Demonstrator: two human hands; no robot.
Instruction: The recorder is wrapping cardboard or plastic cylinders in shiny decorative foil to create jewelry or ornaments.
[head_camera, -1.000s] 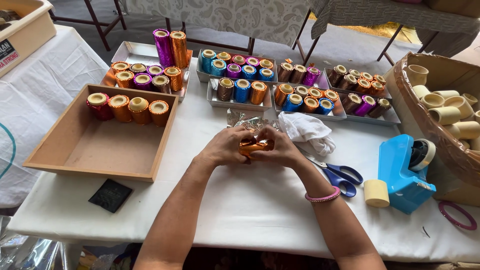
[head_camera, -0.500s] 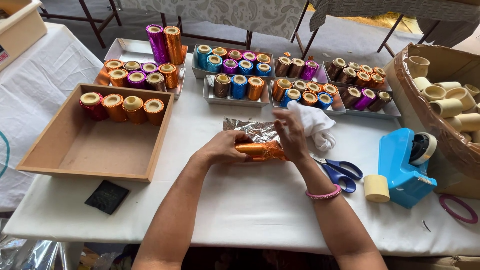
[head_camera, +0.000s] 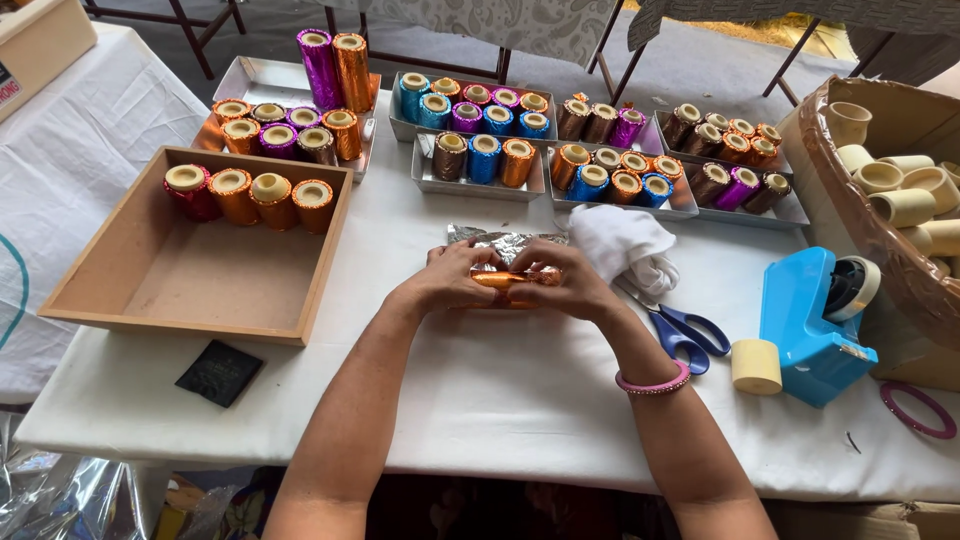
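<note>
left hand (head_camera: 455, 283): fingers curled over the left end of an orange foil-wrapped cylinder (head_camera: 512, 280), gripping it; fingertips tucked under, out of sight.
right hand (head_camera: 565, 285): closed round the cylinder's right end, thumb on top; a pink bangle (head_camera: 655, 383) on the wrist.
cylinder: lying on its side just above the white table (head_camera: 480, 400), at its middle, between both hands; only a short shiny strip shows, its ends are covered.
foil sheet (head_camera: 490, 242): crumpled silver, just behind the hands, partly hidden by them.
white cloth (head_camera: 625, 245): bunched beside the right hand, touching the foil.
scissors (head_camera: 680, 328): blue handles showing, blades run under the cloth.
wooden tray (head_camera: 190, 290): left of the hands, four wrapped cups along its far wall.
tape dispenser (head_camera: 812, 325): blue, right side, a pale tape roll (head_camera: 756, 366) against it.
cardboard box (head_camera: 880, 235): cut off at the right edge, bare cream cups inside.
black square (head_camera: 220, 373): near the front edge; what it is cannot be made out.
</note>
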